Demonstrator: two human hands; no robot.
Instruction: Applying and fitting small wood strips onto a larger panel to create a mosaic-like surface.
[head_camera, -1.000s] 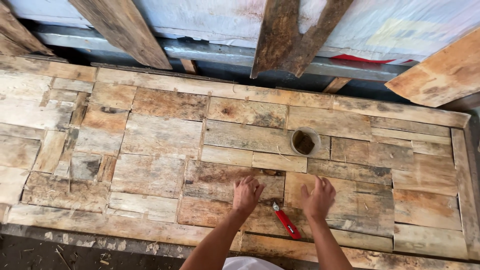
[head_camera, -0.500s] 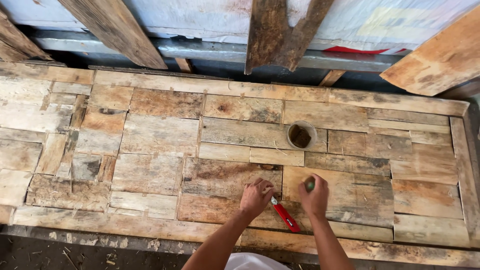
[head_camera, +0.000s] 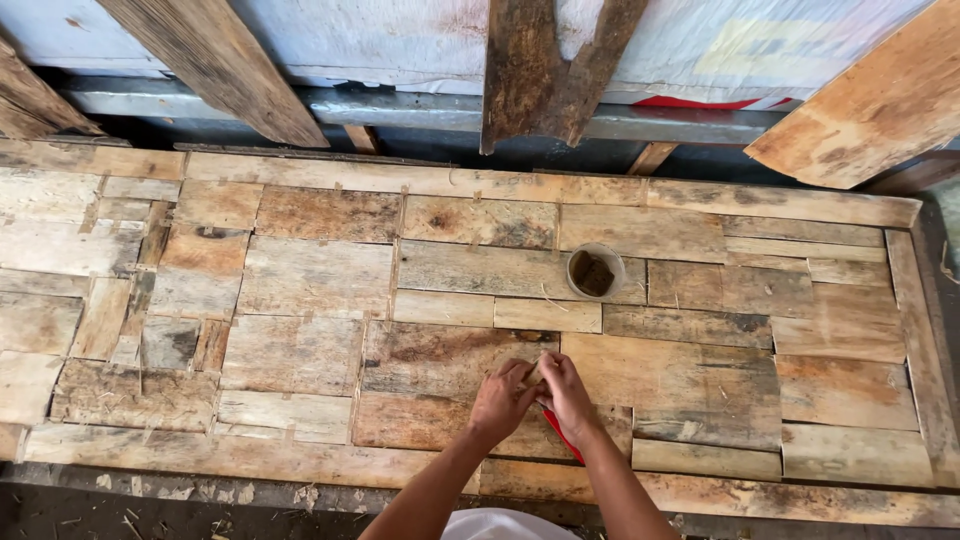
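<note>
While both hands pinch together at 6 o'clock, the left hand (head_camera: 503, 398) and right hand (head_camera: 563, 392) close narrowly on something too small to identify, above the red-handled tool (head_camera: 562, 436); a slip could drop it into the panel (head_camera: 320, 280) seams, or knock the small cup (head_camera: 595, 272) at 12 o'clock.

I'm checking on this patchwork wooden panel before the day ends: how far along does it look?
Mostly laid: the wooden panel is covered edge to edge with fitted scrap boards. In hand: the left hand and right hand meet over a seam near the front edge, a red-handled tool lying partly under them; what they pinch is hidden. A small round cup stands behind. Left: small gaps show at the left end.
</note>
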